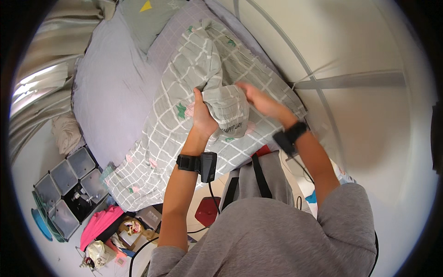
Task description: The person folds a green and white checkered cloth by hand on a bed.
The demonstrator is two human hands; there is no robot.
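Observation:
A grey-green quilt with white grid lines and pink fruit prints (162,128) lies spread over the near part of the bed, its middle bunched up. My left hand (204,116) grips a gathered fold of it, thumb pointing up along the cloth. The fold hangs as a rounded bulge with printed lettering between my hands. On the bulge's right side is my right hand (258,98), blurred, its fingertips at the cloth's upper edge; whether it grips the cloth cannot be told. Both wrists wear black straps with small devices and cables.
A lilac bed sheet (107,79) and a green pillow (148,20) lie beyond. The white wall (363,121) runs along the right. Curtains (55,38) hang at left, above storage boxes (64,180) and a pink cloth (100,223). A red stool (207,211) stands below the bed edge.

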